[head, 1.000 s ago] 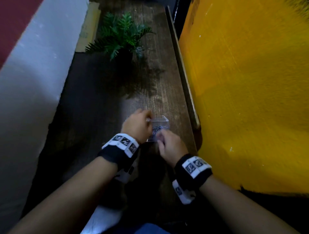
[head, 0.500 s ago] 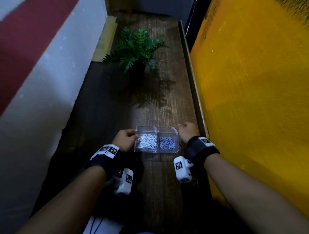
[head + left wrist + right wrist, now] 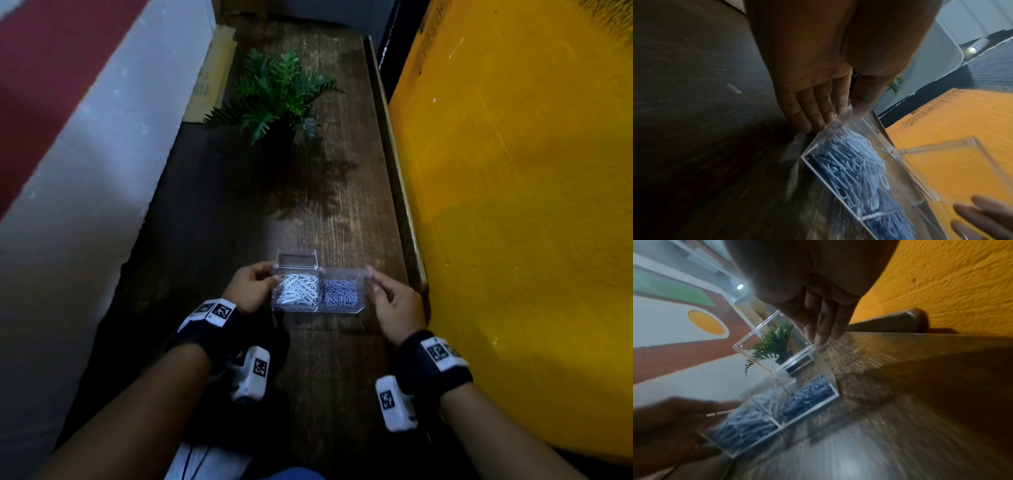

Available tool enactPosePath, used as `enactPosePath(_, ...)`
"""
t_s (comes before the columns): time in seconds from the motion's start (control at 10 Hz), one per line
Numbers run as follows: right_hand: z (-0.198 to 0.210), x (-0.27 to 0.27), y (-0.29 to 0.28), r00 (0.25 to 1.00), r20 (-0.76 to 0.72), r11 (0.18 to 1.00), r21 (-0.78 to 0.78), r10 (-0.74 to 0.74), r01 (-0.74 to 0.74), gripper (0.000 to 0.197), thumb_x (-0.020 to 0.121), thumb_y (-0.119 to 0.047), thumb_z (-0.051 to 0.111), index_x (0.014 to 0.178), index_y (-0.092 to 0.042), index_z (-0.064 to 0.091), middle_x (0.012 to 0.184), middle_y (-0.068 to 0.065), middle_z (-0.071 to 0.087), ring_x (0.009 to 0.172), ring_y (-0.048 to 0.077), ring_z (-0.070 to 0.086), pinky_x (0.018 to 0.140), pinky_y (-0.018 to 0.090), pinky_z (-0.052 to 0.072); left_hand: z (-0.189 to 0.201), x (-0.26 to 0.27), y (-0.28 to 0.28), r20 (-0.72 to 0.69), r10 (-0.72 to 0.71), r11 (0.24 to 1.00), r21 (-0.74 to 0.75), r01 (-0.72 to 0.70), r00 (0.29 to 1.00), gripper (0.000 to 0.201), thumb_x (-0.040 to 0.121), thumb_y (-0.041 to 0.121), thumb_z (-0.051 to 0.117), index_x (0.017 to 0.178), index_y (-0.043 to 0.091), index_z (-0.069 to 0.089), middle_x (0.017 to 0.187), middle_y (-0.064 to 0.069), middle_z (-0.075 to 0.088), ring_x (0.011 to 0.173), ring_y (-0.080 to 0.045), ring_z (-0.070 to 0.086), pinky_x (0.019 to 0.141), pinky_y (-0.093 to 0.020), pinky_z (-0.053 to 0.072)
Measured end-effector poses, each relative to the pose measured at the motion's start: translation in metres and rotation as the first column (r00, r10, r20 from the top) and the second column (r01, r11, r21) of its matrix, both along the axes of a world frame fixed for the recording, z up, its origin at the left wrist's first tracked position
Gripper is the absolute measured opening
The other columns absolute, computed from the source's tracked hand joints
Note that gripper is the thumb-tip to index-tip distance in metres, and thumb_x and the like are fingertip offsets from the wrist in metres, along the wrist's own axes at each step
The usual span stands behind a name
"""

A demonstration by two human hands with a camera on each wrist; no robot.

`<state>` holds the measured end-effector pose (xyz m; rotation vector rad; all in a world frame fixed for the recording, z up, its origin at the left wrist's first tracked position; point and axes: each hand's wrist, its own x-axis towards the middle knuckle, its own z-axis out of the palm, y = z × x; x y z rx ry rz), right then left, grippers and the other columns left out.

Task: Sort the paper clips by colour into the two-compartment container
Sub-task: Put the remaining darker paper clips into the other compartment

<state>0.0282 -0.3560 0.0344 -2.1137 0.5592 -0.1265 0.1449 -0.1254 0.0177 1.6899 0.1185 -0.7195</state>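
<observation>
a long dark wooden table runs between a white and red painted wall and a rough yellow wall. the clear two-compartment container sits on the table near the person, and everything else is placed from it. beyond it, further along the table, stands a green fern-like plant in a dark pot; a flat strip of cardboard leans at the white wall beside the plant. the yellow wall rises to the container's right, past the table's raised edge.

in the container's left compartment lie the white paper clips; in its right compartment lie the blue paper clips. a clear lid stands raised over the far side of the left compartment.

the left hand is at the container's left end, fingers nearly straight and close together, their tips against the left wall, thumb at the top edge. the right hand is at the container's right end, fingers loosely bent, pinching the edge of a second clear lid, which is tilted up over the right compartment. both wrists carry black bands with white marker blocks.
</observation>
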Motion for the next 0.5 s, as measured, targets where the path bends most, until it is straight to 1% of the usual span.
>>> enactPosePath(0.1,-0.011,-0.022,0.001,0.990,-0.038,0.986,-0.090,0.135,-0.138,0.038,0.093,-0.004,0.049,0.126,-0.022,0.057,0.125,-0.011,0.059,0.112,-0.008,0.052,0.103,0.017,0.038,0.001,-0.001,0.001,-0.018,0.004,0.999,-0.032,-0.004,1.000,0.030,0.091,0.000,0.055,0.118,0.013,0.061,0.109,-0.011,0.068,0.095,-0.023,0.067,0.091,-0.039,0.052)
enactPosePath(0.2,-0.019,-0.032,0.001,0.962,-0.083,0.940,-0.204,0.261,-0.273,0.045,0.090,-0.001,0.047,0.133,-0.015,0.051,0.137,-0.002,0.051,0.125,-0.003,0.039,0.113,0.022,0.021,0.003,-0.003,0.005,-0.021,0.002,0.999,-0.044,-0.003,1.000,0.038,0.089,-0.001,0.054,0.123,0.016,0.060,0.110,-0.006,0.069,0.101,-0.022,0.066,0.096,-0.041,0.049)
enactPosePath(0.3,-0.016,-0.030,0.004,0.959,-0.079,0.924,-0.254,0.273,-0.284,0.046,0.089,0.000,0.047,0.133,-0.012,0.050,0.138,0.000,0.050,0.127,0.000,0.037,0.114,0.023,0.018,0.007,-0.006,0.007,0.005,0.043,0.998,-0.056,-0.042,0.999,0.041,0.086,-0.006,0.049,0.120,0.015,0.061,0.107,-0.003,0.068,0.100,-0.020,0.064,0.090,-0.031,0.050)
enactPosePath(0.4,-0.016,-0.029,0.003,0.959,-0.079,0.927,-0.248,0.270,-0.282,0.045,0.090,-0.001,0.047,0.133,-0.011,0.051,0.138,0.001,0.050,0.127,0.001,0.037,0.114,0.024,0.017,0.011,-0.011,0.009,0.068,0.023,0.996,-0.091,-0.017,0.997,0.042,0.086,-0.009,0.044,0.114,0.014,0.063,0.108,-0.002,0.067,0.092,-0.012,0.063,0.079,-0.020,0.050)
enactPosePath(0.5,-0.016,-0.028,0.006,0.960,-0.089,0.924,-0.260,0.265,-0.279,0.046,0.090,-0.003,0.046,0.135,-0.011,0.049,0.140,0.001,0.049,0.131,0.006,0.038,0.115,0.027,0.017,0.004,-0.022,0.022,0.280,-0.203,0.977,0.117,0.177,0.938,0.048,0.084,-0.005,0.050,0.118,0.025,0.064,0.141,0.011,0.045,0.125,-0.004,0.045,0.106,-0.025,0.034)
